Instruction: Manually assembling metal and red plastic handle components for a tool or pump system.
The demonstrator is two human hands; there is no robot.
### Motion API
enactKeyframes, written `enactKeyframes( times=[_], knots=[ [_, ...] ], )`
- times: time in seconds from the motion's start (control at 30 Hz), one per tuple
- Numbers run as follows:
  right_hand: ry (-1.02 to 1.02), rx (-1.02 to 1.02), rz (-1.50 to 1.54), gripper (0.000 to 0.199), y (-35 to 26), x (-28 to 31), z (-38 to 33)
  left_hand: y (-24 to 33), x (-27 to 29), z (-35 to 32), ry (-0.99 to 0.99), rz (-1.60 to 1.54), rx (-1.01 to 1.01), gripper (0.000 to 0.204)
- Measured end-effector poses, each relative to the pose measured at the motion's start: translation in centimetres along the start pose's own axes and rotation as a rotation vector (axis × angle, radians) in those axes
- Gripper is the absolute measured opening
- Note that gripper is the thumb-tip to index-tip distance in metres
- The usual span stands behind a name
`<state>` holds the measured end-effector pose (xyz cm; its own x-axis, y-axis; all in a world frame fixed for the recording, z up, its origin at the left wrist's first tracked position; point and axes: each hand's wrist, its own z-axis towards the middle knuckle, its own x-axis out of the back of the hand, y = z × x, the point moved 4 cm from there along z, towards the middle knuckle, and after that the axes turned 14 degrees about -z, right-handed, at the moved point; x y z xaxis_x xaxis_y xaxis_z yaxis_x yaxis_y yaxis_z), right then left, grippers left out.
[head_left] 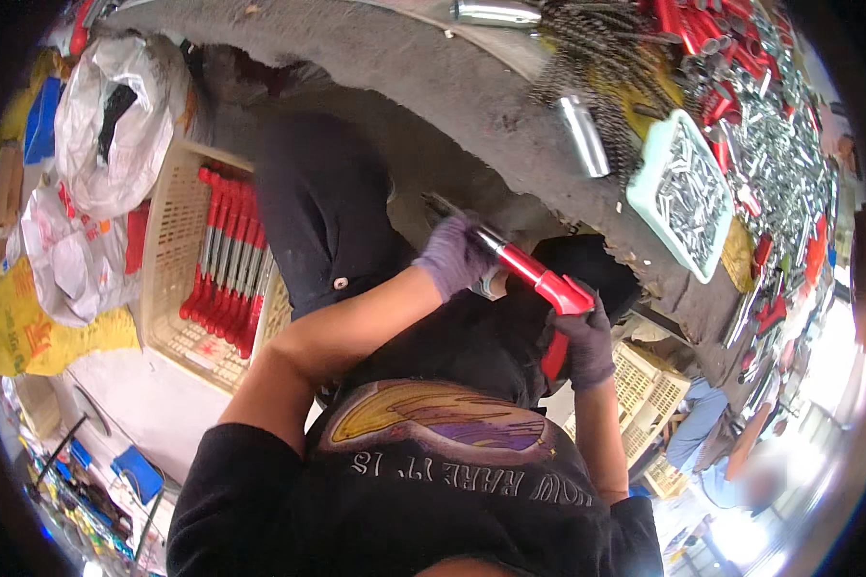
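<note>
1. Looking stiff, slick, kinda hefty imo, that red tool (532, 270) over the lap (462, 341)
2. Left hand (455, 255) fingers wrap its far end, right hand (587, 341) fingers its angled handle
3. Solid grip spots

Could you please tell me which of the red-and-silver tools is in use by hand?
The red tool above the lap, held by the left hand and right hand; the others lie side by side in the cream crate.
</note>
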<state>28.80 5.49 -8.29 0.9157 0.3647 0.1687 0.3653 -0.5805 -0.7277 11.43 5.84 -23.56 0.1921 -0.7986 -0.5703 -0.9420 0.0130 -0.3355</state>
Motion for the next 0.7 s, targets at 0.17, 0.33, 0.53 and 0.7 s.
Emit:
enactKeyframes(
  times=[0.17, 0.33, 0.53, 0.7],
  knots=[
    [0.06, 0.297, -1.141, 0.049, 0.2, -3.6, 2.6, -3.3, 5.3, 2.6, 0.072, 0.31, 0.272, 0.021],
    [0.003, 0.276, -1.246, 0.049, 0.9, -5.2, 4.1, -3.0, 9.4, 6.3, 0.139, 0.377, 0.315, 0.021],
    [0.025, 0.244, -1.331, 0.048, 1.2, -5.9, 5.5, -2.7, 9.6, 7.6, 0.162, 0.618, 0.149, 0.016],
    [-0.002, 0.22, -1.355, 0.047, 1.0, -6.7, 6.2, -1.5, 12.7, 11.4, 0.045, 0.811, 0.031, 0.018]
  ],
)
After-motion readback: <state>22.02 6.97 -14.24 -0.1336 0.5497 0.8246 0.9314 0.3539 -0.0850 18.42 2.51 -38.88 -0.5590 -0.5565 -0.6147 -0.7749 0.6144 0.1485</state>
